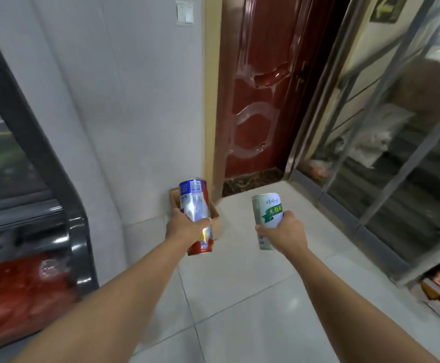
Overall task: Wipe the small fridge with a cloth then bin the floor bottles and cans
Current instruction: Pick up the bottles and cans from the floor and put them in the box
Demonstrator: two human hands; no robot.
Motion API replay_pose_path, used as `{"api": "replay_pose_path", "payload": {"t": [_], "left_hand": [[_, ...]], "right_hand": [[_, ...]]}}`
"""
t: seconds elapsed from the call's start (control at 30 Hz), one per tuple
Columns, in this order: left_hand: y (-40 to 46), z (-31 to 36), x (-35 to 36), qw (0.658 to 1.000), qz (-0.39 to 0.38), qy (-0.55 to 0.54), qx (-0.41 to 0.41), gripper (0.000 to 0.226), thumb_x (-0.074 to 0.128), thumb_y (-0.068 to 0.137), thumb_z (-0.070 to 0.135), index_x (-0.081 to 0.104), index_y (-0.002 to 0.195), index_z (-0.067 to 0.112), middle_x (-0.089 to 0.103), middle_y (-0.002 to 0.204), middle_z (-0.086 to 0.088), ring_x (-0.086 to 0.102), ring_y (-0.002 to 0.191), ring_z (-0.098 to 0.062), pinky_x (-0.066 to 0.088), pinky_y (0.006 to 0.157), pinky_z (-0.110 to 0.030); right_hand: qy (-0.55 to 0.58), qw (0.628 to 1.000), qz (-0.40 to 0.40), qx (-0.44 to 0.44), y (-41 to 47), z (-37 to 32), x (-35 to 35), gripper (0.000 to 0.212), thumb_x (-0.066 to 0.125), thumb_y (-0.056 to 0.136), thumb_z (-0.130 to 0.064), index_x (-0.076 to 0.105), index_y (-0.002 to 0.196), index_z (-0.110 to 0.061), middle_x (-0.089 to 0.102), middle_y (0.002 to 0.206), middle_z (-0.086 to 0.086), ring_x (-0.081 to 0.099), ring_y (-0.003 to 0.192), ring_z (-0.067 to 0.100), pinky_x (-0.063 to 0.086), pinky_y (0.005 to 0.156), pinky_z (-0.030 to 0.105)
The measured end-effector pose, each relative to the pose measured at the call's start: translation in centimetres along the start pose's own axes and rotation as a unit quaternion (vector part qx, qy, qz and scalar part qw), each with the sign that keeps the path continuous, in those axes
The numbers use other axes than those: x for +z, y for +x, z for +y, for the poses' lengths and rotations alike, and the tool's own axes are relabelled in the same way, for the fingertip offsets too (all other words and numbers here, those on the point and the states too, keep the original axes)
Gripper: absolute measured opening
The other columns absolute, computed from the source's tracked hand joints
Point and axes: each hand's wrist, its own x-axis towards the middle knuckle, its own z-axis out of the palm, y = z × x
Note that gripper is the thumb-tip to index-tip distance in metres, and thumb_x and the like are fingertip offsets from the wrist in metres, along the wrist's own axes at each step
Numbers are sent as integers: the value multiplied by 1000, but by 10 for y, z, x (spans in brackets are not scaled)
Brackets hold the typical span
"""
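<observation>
Head view: left hand [185, 227] curled round a blue-and-red can [196, 205], right hand [283, 230] gripping a white-and-green can [266, 210]; both held upright above the tiled floor [240, 297], cardboard box [215, 213] just beyond the left can.

Blue-red can [196, 205], white-green can [267, 213], upright
</observation>
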Motion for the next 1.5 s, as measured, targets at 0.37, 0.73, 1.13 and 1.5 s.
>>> {"api": "replay_pose_path", "payload": {"t": [0.37,0.73,1.13,1.5], "left_hand": [[155,47,34,991,98,-8,-95,68,77,71,36,37,122,15,56,112,-6,57,85,-19,48,71,-31],[359,59,69,982,104,-29,-157,61,74,74,38,35,116,17,50,101,-1,62,91,-23,54,78,-38],[502,26,110,949,124,-72,-283,57,76,73,30,41,114,12,60,105,-10,65,84,-24,56,65,-34],[632,-75,191,921,97,-66,-372,60,73,74,36,36,118,18,52,101,2,61,87,-17,52,64,-27]], "right_hand": [[-49,990,-104,-82,211,-76,39,62,77,71,-41,46,115,-10,60,110,9,58,95,24,43,71,29],[-88,975,-185,-88,390,-159,139,66,78,70,-42,49,119,-9,62,112,8,60,99,23,48,77,31],[-135,939,-309,-68,549,-182,277,57,77,71,-41,46,110,-14,56,97,1,54,80,17,45,67,26],[-179,901,-395,-14,650,-117,445,59,76,73,-39,43,115,-13,56,100,1,57,87,16,52,69,31]]}}
